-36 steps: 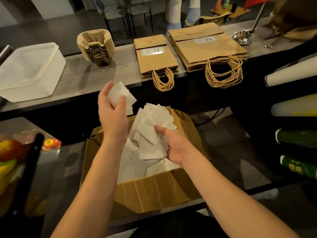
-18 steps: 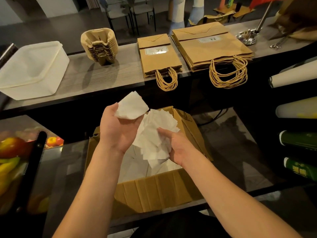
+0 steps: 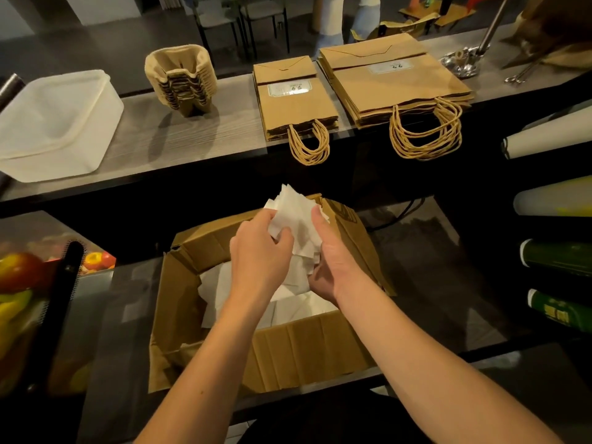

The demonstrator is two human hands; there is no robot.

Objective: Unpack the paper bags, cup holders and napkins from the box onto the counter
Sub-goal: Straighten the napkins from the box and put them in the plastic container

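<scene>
Both hands hold one bunch of white napkins above the open cardboard box. My left hand grips the bunch from the left, my right hand from the right. More loose napkins lie inside the box. On the grey counter behind it sit a stack of pulp cup holders, a small stack of brown paper bags and a larger stack of paper bags, handles hanging over the front edge.
A white plastic tub stands at the counter's left end. Metal utensils lie at its far right. Rolls of paper and film stick out on the right. A fruit picture and a black bar are at left.
My left hand, which held a few napkins raised apart, came down and joined them to the bunch in my right hand. Both hands now press the bunch together, slightly higher and farther forward.
</scene>
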